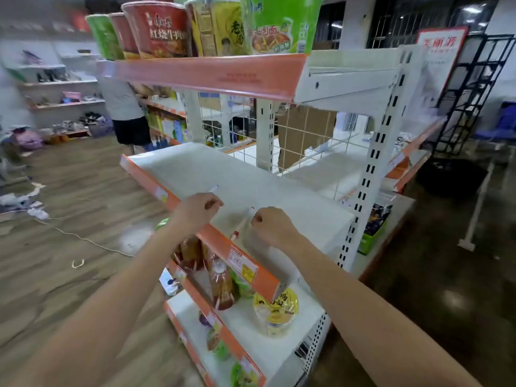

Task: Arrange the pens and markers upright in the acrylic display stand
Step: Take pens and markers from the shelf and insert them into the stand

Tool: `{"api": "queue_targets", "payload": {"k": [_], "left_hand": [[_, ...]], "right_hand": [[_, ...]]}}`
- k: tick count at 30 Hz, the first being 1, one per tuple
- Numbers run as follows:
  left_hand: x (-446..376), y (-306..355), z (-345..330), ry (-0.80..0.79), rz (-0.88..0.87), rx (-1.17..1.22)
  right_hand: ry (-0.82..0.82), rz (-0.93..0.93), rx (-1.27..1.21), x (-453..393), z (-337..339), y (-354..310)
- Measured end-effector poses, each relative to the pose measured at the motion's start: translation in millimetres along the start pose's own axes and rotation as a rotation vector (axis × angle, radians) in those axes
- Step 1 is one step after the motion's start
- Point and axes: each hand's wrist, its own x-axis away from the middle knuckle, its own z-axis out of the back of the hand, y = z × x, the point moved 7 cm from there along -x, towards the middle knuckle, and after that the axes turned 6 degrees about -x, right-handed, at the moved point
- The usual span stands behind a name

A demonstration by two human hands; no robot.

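The left hand curls round a pen; the right hand pinches a red marker over the shelf. No stand is discernible; either could slip and roll off the shelf's front edge.

blur: whole view soft | left hand: curled fingers hide what it holds | marker: near right hand, contact unclear | noodle cups: tops cut by upper edge | person: partly behind shelf
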Motion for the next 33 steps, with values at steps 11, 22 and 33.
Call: {"api": "queue_targets", "payload": {"k": [11, 22, 33], "left_hand": [[-68, -36, -16, -0.053, 0.109, -0.425], [-69, 1, -22, -0.052, 0.119, -0.110], [20, 152, -25, -0.187, 0.106, 0.887]], "right_hand": [[-0.077, -0.186, 0.197, -50, -15, -16], [-0.058, -0.175, -0.060, -35, 12, 7], [0.145, -0.211, -0.455, 71, 101, 94]]}}
